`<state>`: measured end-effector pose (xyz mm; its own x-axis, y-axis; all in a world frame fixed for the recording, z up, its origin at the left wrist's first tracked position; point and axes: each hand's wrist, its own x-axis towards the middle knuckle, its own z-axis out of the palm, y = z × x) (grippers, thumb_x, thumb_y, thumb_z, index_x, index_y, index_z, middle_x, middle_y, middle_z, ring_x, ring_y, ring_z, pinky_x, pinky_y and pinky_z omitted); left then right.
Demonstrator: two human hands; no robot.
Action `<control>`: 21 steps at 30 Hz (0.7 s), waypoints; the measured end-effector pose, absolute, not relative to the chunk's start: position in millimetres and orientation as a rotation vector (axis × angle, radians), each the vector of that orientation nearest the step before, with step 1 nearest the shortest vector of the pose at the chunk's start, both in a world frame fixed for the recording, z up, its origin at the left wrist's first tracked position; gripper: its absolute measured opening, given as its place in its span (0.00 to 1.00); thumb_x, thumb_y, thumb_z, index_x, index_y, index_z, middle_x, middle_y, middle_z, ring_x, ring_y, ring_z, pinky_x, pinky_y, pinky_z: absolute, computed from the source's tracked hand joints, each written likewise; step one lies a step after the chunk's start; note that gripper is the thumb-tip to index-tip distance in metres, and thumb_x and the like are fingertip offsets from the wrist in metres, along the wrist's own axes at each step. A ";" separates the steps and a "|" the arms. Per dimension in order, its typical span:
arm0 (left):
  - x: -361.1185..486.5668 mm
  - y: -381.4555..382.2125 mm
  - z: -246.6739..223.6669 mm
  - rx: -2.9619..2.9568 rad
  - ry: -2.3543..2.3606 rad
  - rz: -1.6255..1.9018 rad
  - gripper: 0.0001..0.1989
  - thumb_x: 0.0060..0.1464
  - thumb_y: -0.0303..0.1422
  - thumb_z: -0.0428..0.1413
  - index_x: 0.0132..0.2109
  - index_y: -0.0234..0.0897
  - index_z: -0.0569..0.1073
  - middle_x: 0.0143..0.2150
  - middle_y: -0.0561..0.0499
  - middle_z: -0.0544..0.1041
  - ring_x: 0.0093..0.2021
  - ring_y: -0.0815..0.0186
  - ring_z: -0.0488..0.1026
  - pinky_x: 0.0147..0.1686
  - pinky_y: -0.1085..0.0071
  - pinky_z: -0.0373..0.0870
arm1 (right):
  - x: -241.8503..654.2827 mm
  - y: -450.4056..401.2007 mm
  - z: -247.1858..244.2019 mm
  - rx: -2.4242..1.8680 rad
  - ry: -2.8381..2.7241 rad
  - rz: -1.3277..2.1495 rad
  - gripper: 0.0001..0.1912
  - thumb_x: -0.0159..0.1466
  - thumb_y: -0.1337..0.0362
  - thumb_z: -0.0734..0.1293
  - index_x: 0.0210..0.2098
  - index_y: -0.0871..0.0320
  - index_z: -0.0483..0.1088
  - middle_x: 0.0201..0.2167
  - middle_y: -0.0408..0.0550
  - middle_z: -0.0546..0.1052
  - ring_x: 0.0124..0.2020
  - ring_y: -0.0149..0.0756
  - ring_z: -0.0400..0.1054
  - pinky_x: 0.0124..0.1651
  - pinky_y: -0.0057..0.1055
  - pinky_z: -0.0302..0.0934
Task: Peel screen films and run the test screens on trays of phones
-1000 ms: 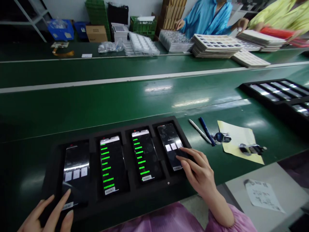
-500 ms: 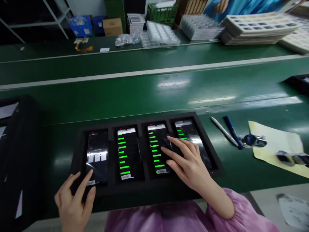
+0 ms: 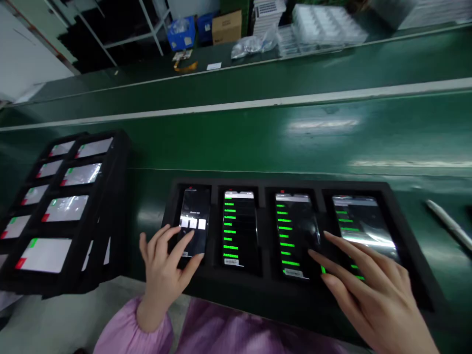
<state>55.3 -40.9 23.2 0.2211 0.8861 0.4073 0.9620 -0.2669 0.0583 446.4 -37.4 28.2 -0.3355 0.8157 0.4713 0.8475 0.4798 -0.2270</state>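
Observation:
A black foam tray (image 3: 217, 275) holds several phones side by side. My left hand (image 3: 165, 265) is spread over the lower part of the leftmost phone (image 3: 195, 241), whose dark screen shows white squares. Green text lines fill the second phone (image 3: 239, 228) and the third phone (image 3: 295, 231). Fingers apart, my right hand (image 3: 372, 290) reaches over the right edge of the third phone and covers part of the rightmost phone (image 3: 363, 221). Neither hand grips anything; whether the fingertips touch the glass is unclear.
Stacked black trays (image 3: 120, 167) with white-screened devices stand at the left. A white pen (image 3: 450, 221) lies at the right. Across the green table are a blue bin (image 3: 181, 37), a cardboard box (image 3: 226, 28), plastic bags (image 3: 254, 45) and clear trays (image 3: 324, 27).
The view has swung left, showing more of the stacked trays. My left hand is now higher over the leftmost phone, near its white squares. My right hand sits slightly farther right of the third phone.

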 end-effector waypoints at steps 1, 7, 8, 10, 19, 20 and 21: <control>59.6 -36.0 26.3 -2.321 -1.764 -0.510 0.18 0.65 0.42 0.60 0.60 0.47 0.77 0.62 0.42 0.72 0.66 0.47 0.65 0.73 0.34 0.39 | 447.7 -38.7 26.5 -1.369 -2.218 -0.081 0.17 0.77 0.55 0.60 0.51 0.51 0.79 0.61 0.54 0.75 0.55 0.55 0.71 0.50 0.50 0.59; 82.6 -29.9 30.3 -2.372 -1.744 -0.630 0.22 0.67 0.45 0.58 0.64 0.44 0.74 0.63 0.41 0.72 0.67 0.48 0.64 0.74 0.37 0.39 | 447.0 -43.6 18.4 -1.375 -2.251 -0.085 0.18 0.77 0.55 0.60 0.53 0.54 0.78 0.62 0.56 0.74 0.55 0.55 0.71 0.50 0.49 0.61; 87.8 -30.0 30.4 -2.405 -1.735 -0.610 0.24 0.67 0.46 0.57 0.65 0.44 0.73 0.63 0.41 0.72 0.67 0.49 0.64 0.75 0.38 0.37 | 445.8 -43.9 17.5 -1.372 -2.243 -0.096 0.17 0.76 0.56 0.60 0.53 0.54 0.78 0.61 0.56 0.74 0.55 0.55 0.71 0.50 0.49 0.61; 99.5 -27.4 31.0 -2.477 -1.716 -0.515 0.26 0.67 0.49 0.56 0.67 0.46 0.71 0.65 0.41 0.71 0.68 0.49 0.63 0.75 0.38 0.34 | 443.8 -44.0 16.2 -1.376 -2.225 -0.118 0.15 0.76 0.58 0.61 0.53 0.54 0.78 0.61 0.57 0.75 0.54 0.55 0.71 0.50 0.50 0.61; 114.6 -21.1 30.0 -2.472 -1.674 -0.558 0.27 0.69 0.52 0.52 0.68 0.47 0.71 0.66 0.42 0.70 0.68 0.50 0.63 0.75 0.36 0.33 | 443.8 -44.2 15.5 -1.377 -2.209 -0.167 0.14 0.76 0.59 0.62 0.51 0.55 0.79 0.59 0.57 0.76 0.54 0.56 0.72 0.49 0.50 0.61; 113.2 -24.4 29.7 -2.465 -1.664 -0.605 0.27 0.69 0.51 0.52 0.67 0.45 0.71 0.65 0.42 0.72 0.67 0.51 0.64 0.76 0.39 0.34 | 443.9 -44.1 14.9 -1.373 -2.200 -0.168 0.14 0.76 0.59 0.62 0.50 0.55 0.79 0.59 0.57 0.76 0.54 0.56 0.72 0.49 0.50 0.61; 112.0 -27.4 29.6 -2.467 -1.659 -0.627 0.27 0.69 0.51 0.52 0.67 0.44 0.72 0.64 0.42 0.72 0.67 0.51 0.65 0.77 0.41 0.35 | 443.9 -44.0 14.3 -1.369 -2.190 -0.165 0.14 0.75 0.59 0.62 0.50 0.55 0.79 0.59 0.57 0.76 0.54 0.56 0.72 0.49 0.50 0.61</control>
